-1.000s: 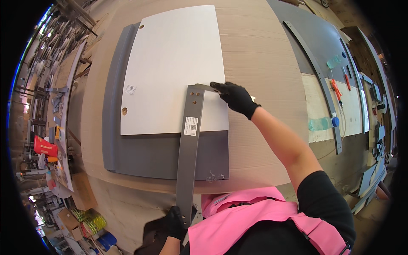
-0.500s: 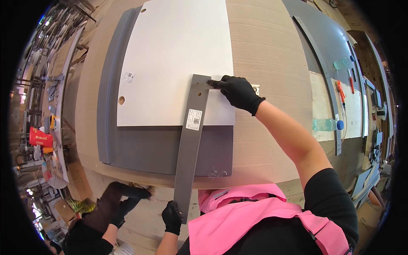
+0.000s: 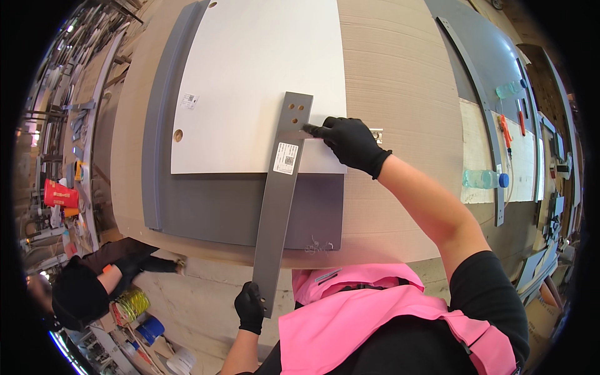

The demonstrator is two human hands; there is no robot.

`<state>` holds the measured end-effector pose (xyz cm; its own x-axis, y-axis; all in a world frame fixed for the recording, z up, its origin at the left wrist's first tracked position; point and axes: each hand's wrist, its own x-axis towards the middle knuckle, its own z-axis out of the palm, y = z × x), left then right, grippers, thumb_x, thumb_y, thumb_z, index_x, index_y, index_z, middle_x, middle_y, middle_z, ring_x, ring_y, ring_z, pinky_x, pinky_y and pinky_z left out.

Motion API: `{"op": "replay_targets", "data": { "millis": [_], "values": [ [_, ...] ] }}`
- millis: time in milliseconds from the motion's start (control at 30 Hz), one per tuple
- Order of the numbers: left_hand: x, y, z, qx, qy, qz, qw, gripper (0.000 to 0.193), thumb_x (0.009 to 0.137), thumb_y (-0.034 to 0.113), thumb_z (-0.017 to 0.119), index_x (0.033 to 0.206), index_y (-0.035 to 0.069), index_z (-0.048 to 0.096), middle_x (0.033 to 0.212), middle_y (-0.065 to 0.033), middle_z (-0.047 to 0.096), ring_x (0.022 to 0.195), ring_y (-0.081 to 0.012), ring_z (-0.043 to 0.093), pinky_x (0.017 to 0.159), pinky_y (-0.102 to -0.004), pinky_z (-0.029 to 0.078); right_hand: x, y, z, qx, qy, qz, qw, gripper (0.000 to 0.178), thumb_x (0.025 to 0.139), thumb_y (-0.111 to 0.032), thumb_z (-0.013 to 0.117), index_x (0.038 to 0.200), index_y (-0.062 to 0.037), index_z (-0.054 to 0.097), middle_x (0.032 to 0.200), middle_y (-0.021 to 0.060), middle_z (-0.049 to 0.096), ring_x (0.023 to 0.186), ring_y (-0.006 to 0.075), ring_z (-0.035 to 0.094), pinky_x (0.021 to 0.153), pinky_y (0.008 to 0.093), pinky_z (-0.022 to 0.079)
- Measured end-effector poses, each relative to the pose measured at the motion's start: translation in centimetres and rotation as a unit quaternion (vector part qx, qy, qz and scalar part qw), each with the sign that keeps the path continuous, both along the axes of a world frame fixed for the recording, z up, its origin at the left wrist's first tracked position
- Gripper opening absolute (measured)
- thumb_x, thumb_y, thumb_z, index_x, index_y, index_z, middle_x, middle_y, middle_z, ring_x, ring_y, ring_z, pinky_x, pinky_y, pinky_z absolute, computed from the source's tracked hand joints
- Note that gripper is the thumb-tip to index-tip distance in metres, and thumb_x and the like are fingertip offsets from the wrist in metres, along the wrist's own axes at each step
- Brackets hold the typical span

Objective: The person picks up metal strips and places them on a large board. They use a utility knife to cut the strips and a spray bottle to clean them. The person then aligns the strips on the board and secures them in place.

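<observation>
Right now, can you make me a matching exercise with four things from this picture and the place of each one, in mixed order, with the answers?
Things:
1. left hand
2. right hand
3. white panel
4. water bottle

Places:
A. lying on the grey panel
B. at the near end of the grey strip
C. on its side, far right
D. near the far end of the grey strip

Pairs: 1-B, 2-D, 3-A, 4-C

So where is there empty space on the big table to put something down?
The bare tan table between the white panel and the grey sheet is free. The white panel's upper part is bare too. It is crowded where the right hand and left hand hold the long grey strip, and by the bottle.
</observation>
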<state>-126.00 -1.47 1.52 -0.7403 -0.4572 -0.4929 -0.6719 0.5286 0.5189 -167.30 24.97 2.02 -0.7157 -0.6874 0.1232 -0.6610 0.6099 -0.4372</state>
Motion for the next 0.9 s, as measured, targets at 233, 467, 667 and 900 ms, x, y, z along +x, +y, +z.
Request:
{"op": "replay_targets", "data": {
  "millis": [233,467,667,900],
  "values": [
    [-0.9,0.0,0.2,0.023,-0.037,0.043,0.998,0.044,0.103,0.04,0.039,0.099,0.005,0.065,0.067,-0.0136,0.062,0.061,-0.0289,0.065,0.058,-0.0381,0.05,0.8,0.0,-0.2,0.0,0.005,0.005,1.0,0.052,0.087,-0.001,0.054,0.132,-0.0254,0.06,0.083,0.007,0.062,0.071,0.0249,0.061,0.062,0.0384,0.049],
    [-2.5,-0.3,-0.3,0.003,0.009,-0.003,1.0,0.042,0.102,0.039,0.041,0.097,0.006,0.066,0.068,-0.0151,0.062,0.061,-0.0323,0.064,0.058,-0.0399,0.048,1.9,0.5,-0.2,-0.015,-0.02,-0.008,1.0,0.052,0.088,-0.001,0.053,0.134,-0.0257,0.058,0.082,0.0076,0.06,0.071,0.0258,0.061,0.061,0.0388,0.049],
    [-4.4,-0.1,0.1,-0.007,0.035,-0.012,0.999,0.04,0.101,0.038,0.045,0.097,0.005,0.066,0.072,-0.0156,0.065,0.065,-0.0323,0.065,0.06,-0.04,0.049,2.9,0.3,0.4,0.0,-0.042,0.042,0.998,0.049,0.088,-0.002,0.053,0.13,-0.0252,0.061,0.086,0.0068,0.063,0.072,0.0256,0.063,0.065,0.038,0.05],
    [-8.2,0.1,-0.2,0.029,0.056,-0.003,0.998,0.037,0.1,0.036,0.049,0.095,0.004,0.067,0.073,-0.0154,0.065,0.066,-0.03,0.065,0.061,-0.0386,0.049,4.1,-0.8,1.3,0.058,0.036,0.035,0.997,0.053,0.086,-0.005,0.053,0.132,-0.0284,0.058,0.085,0.0068,0.061,0.073,0.0255,0.063,0.065,0.0391,0.049]
  ]
}}
